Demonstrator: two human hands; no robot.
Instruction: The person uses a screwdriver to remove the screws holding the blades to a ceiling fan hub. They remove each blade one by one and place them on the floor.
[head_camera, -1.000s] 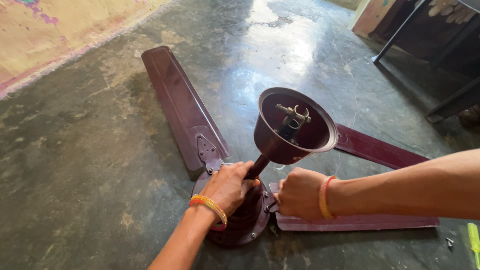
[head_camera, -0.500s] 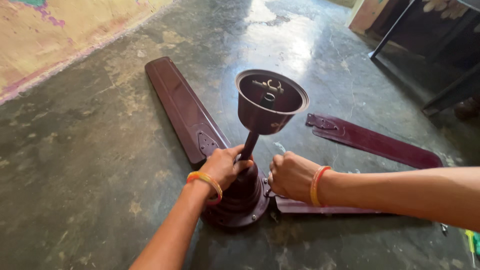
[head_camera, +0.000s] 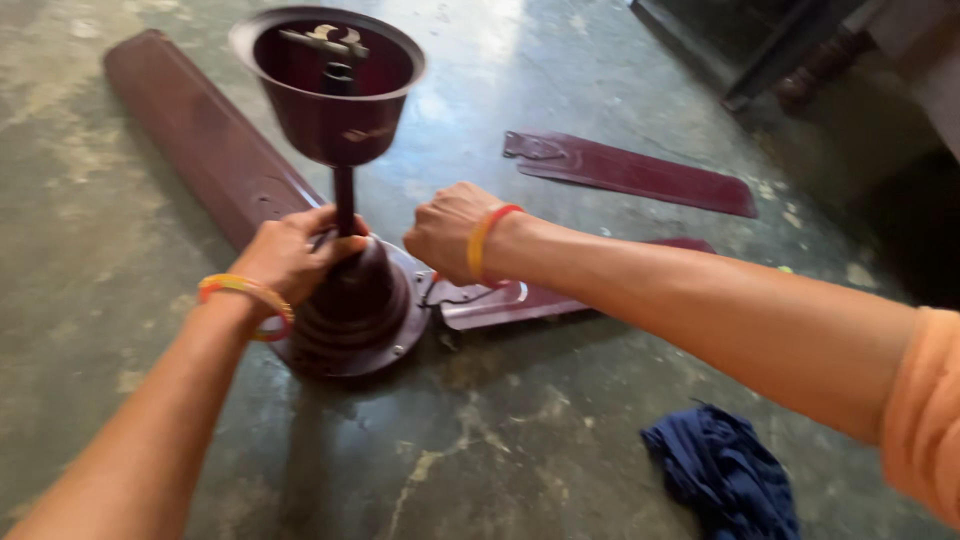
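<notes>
Blue rag sits nearest on the floor. Left hand grips the downrod above the maroon fan motor; right hand is clenched beside it (can't tell on what). The top-heavy canopy cup could tip the rod onto the loose blade behind.

Right hand hides the near blade's root; blue cloth is cut off by the bottom edge.
</notes>
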